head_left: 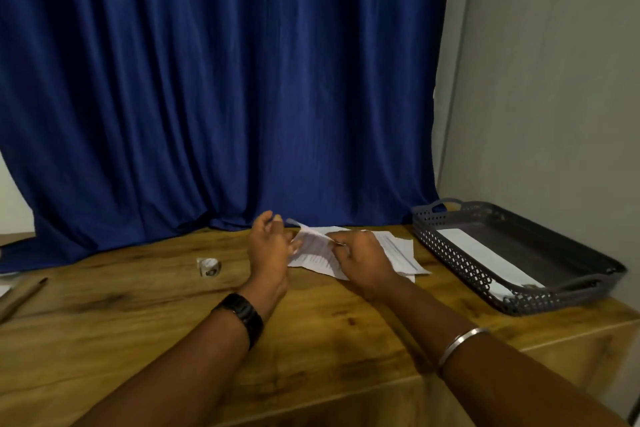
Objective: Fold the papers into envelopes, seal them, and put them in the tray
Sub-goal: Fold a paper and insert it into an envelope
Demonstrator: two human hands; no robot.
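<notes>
Toward the far middle of the brown wooden tabletop (311, 333), both hands work a white printed sheet of paper (313, 251) that lies on top of a few more loose printed sheets (398, 251). The right hand (360, 262) pinches the sheet's lifted edge between thumb and fingertips, while the left hand (268, 246) stands beside it with fingers loosely curled and partly spread, touching the paper's left side; whether it grips is hard to tell. This looks like an early fold of the envelope, with sealing and traying not yet done for this sheet. The next move probably calls for laying the raised flap flat and pressing a crease with both hands. A small roll of round stickers (209, 267) waits to the left, near enough for sealing. At the right, the dark grey perforated plastic tray (460, 263) already holds one white folded envelope (485, 258); nothing blocks the way to it. A brown pencil-like stick (22, 296) lies at the far left edge, well apart.
</notes>
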